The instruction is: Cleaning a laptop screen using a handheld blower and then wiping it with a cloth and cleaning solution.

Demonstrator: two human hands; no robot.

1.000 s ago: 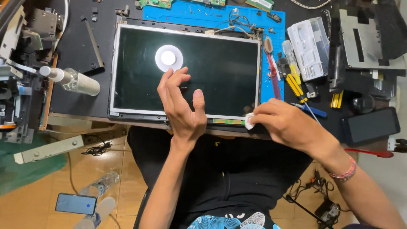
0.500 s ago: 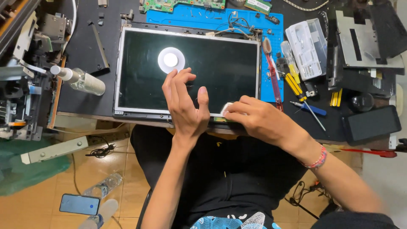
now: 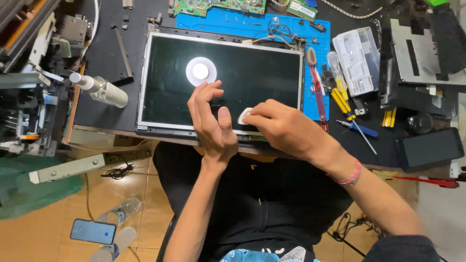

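Left hand [image 3: 209, 123] spread loosely, fingertips resting on the screen panel [image 3: 165, 82], seemingly steadying it. Right hand [image 3: 286, 128], at three o'clock, pinching a white pad [image 3: 244, 115] against the glass.

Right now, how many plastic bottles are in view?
3. One clear bottle lies on the desk left of the screen panel; two more lie on the floor, one above the phone, one beside it. Others may be hidden.
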